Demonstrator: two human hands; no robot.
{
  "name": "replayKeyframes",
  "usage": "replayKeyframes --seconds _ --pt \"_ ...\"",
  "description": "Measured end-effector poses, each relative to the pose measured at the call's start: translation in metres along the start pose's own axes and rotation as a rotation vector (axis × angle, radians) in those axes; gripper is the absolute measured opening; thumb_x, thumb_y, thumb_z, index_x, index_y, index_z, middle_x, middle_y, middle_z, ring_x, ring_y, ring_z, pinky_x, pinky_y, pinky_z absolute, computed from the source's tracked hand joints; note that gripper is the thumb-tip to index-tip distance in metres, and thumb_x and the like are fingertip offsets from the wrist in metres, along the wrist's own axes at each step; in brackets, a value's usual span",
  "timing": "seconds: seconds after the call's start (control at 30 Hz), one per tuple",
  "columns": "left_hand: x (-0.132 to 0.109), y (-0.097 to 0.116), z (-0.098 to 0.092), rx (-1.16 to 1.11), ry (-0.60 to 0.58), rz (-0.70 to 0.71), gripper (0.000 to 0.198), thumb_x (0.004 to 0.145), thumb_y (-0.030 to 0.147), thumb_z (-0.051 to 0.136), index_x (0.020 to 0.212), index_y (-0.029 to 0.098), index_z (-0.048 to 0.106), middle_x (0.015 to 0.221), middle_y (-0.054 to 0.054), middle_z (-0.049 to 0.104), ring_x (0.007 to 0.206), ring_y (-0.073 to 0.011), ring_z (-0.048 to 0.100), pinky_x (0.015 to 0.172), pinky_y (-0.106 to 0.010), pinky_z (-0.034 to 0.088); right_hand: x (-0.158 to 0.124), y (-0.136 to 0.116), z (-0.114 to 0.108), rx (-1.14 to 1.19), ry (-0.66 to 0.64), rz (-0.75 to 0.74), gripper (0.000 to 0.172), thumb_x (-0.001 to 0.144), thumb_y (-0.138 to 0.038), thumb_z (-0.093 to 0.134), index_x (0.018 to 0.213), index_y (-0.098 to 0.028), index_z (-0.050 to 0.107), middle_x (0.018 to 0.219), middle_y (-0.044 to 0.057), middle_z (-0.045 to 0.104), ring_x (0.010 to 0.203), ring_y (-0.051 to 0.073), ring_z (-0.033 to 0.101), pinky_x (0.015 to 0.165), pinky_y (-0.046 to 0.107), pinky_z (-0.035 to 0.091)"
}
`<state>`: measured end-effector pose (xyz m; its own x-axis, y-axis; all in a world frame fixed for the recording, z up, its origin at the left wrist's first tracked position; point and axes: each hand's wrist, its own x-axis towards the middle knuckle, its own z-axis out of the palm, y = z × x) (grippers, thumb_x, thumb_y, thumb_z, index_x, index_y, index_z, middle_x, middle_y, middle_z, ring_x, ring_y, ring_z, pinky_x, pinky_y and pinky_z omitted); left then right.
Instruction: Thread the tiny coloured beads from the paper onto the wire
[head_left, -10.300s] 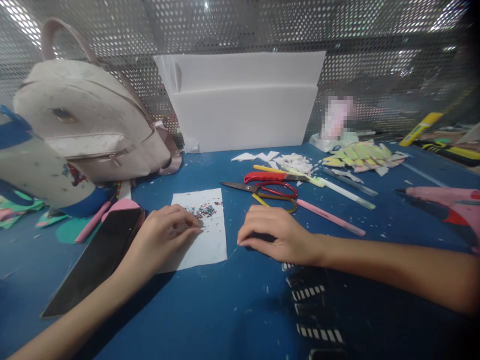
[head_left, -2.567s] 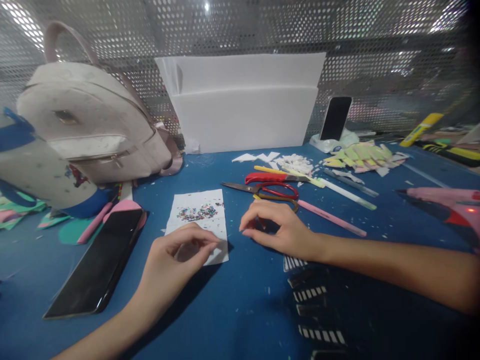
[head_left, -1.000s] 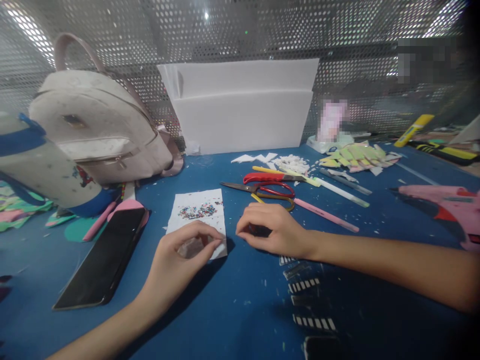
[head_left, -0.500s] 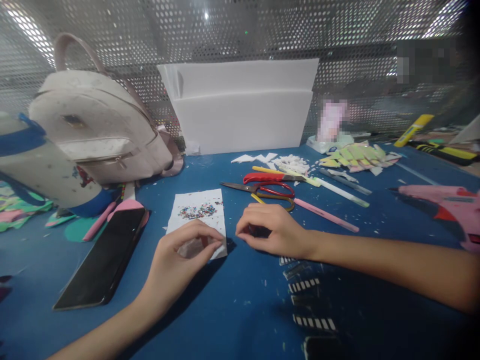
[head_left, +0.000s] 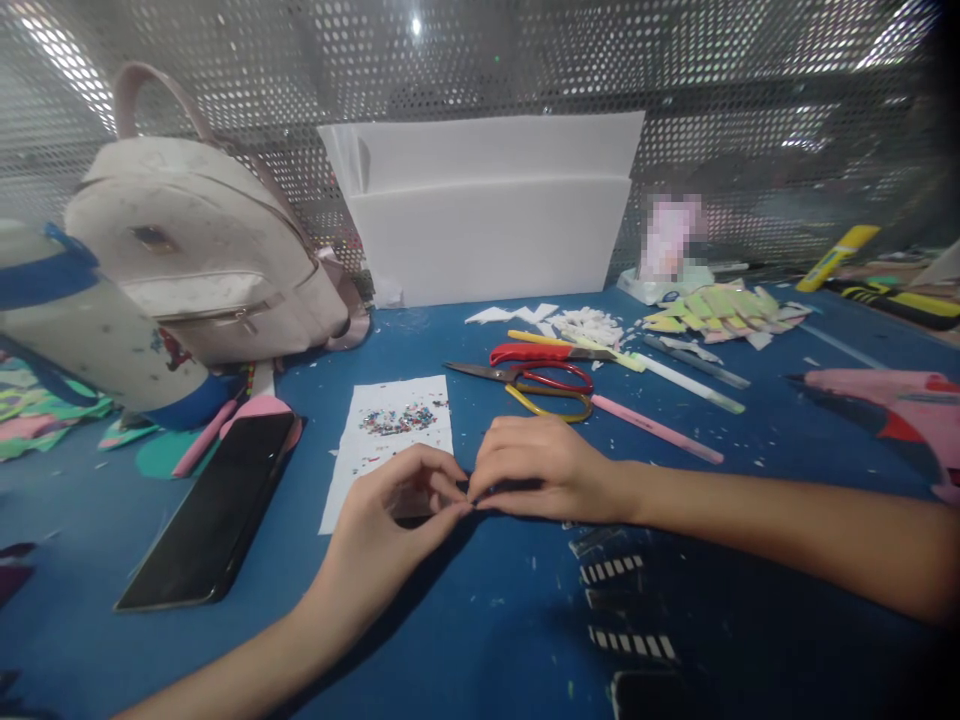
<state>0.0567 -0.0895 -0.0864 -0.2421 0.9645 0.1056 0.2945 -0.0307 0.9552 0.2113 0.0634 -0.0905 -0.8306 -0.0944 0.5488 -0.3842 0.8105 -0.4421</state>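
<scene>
My left hand (head_left: 409, 510) is closed in a pinch, thumb against fingers, just over the right edge of a white sheet of paper (head_left: 341, 505). On that paper lies a scatter of tiny multicoloured bits (head_left: 397, 420), like beads or sequins. My right hand (head_left: 536, 468) is also pinched, and its fingertips meet those of the left. Whatever sits between the fingertips is too small to make out. Beyond my right hand rest scissors (head_left: 517, 375) with dark blades and red and yellow handle loops. A red-handled cutter (head_left: 532, 352) lies behind them.
A black phone (head_left: 214, 520) lies left, near a bottle (head_left: 97, 335) and a backpack (head_left: 202, 250). At right are a pink glue gun (head_left: 892, 390), a pink pen (head_left: 660, 430) and paper scraps (head_left: 720, 312). Striped strips (head_left: 611, 570) lie at the front. White boards (head_left: 487, 240) stand behind.
My left hand has moved right, and its fingertips now touch those of my right hand. The gap between the hands has closed. More of the paper's left side shows.
</scene>
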Motion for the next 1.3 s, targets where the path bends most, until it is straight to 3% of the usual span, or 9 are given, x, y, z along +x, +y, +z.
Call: replayKeyframes --seconds 0.7,1.3 --pt "0.0026 0.0031 0.0005 -0.125 -0.06 -0.127 0.015 0.073 0.019 0.076 0.083 0.018 0.065 0.065 0.004 0.065 0.064 -0.0083 0.061 0.066 -0.019 0.049 -0.0022 0.0027 0.0013 0.012 0.019 -0.041 0.009 0.093 -0.022 0.057 0.092 -0.016 0.064 0.088 0.005 0.065 0.08 0.013 0.053 0.074 0.028 0.044" --pt "0.0012 0.002 0.0011 -0.045 -0.066 -0.04 0.014 0.077 0.015 0.069 0.087 0.02 0.061 0.069 0.004 0.064 0.067 -0.0094 0.063 0.069 -0.021 0.052 0.0016 -0.0009 0.0006 0.004 0.025 -0.012 0.005 0.089 -0.016 0.056 0.088 -0.017 0.06 0.083 0.002 0.063 0.078 0.012 0.052 0.072 0.027 0.045"
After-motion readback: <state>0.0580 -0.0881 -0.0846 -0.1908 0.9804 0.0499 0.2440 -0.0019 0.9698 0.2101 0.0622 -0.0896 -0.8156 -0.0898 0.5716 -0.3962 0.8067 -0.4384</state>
